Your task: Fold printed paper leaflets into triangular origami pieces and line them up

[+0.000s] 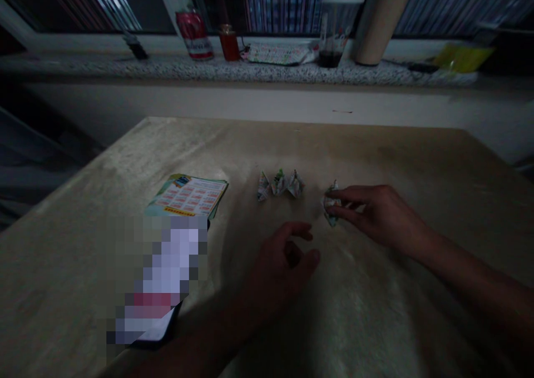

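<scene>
My right hand [371, 214] pinches a small folded paper piece [332, 203], pointed at top and bottom, on or just above the tabletop. Its printed paper resembles newsprint, and the fingertips cover part of it. To the left of it, three similar folded paper pieces stand in a short row: a left one [263, 187], a middle one [279, 182] with some green, and a right one [295, 184]. Nearer to me, my left hand [287, 264] hovers over the table with thumb and forefinger apart, holding nothing.
A stack of printed sheets [189, 194] lies on the table [375, 150] at left, beside a phone [158, 333] with a blurred-out screen. On the stone windowsill [154, 69] stand a red can [194, 36], an orange-red jar [229, 43], a lidded cup [334, 30] and a tan cylinder [381, 22].
</scene>
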Motion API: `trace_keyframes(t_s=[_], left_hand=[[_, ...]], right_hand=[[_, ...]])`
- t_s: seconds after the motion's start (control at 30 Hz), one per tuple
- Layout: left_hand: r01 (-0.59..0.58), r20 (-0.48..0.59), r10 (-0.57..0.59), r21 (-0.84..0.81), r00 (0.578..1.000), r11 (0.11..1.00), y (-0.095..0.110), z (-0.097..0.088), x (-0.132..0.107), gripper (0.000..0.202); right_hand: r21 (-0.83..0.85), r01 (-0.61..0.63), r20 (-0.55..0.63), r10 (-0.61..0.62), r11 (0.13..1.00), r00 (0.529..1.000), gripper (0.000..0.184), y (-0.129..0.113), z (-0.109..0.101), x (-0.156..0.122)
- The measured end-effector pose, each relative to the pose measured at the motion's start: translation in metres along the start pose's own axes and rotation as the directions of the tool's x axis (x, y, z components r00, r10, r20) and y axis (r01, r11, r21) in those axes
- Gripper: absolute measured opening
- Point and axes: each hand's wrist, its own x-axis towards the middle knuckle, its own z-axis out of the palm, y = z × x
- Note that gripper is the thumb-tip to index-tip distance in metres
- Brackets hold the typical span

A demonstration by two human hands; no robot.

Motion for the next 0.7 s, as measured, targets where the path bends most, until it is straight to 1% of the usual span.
trace_keyframes(t_s=[0.07, 0.17, 0.27, 0.37, 0.47, 0.53, 0.7], left_hand=[[-0.015, -0.008, 0.016, 0.082, 1.0, 0.997, 0.003, 0.001, -0.002, 0.032], [-0.046, -0.016, 0.051, 0.196, 0.999, 0.979, 0.006, 0.003, -0.005, 0.033], [-0.106, 0.032, 0.101, 0.278, 0.994, 0.955, 0.005, 0.004, -0.009, 0.034], [-0.178, 0.091, 0.157, 0.331, 0.983, 0.927, 0.001, 0.004, -0.013, 0.034], [-0.233, 0.119, 0.204, 0.352, 0.972, 0.906, -0.003, 0.004, -0.015, 0.034], [-0.249, 0.132, 0.216, 0.349, 0.967, 0.903, -0.005, 0.005, -0.015, 0.035], [-0.248, 0.165, 0.2, 0.365, 0.966, 0.897, -0.003, 0.004, -0.014, 0.033]], right_hand=[[-0.107, -0.015, 0.029, 0.018, 0.994, 0.999, 0.019, 0.011, -0.001, 0.018], [-0.158, -0.011, 0.059, 0.02, 0.987, 0.998, 0.021, 0.026, 0.005, 0.04], [-0.209, -0.001, 0.095, 0.021, 0.978, 0.995, 0.02, 0.035, 0.012, 0.053], [-0.254, 0.013, 0.129, 0.02, 0.967, 0.991, 0.021, 0.039, 0.016, 0.057], [-0.275, 0.027, 0.149, 0.015, 0.961, 0.989, 0.024, 0.038, 0.016, 0.055], [-0.274, 0.034, 0.15, 0.008, 0.961, 0.989, 0.027, 0.036, 0.013, 0.054], [-0.288, 0.047, 0.116, -0.013, 0.956, 0.993, 0.03, 0.036, 0.005, 0.053]])
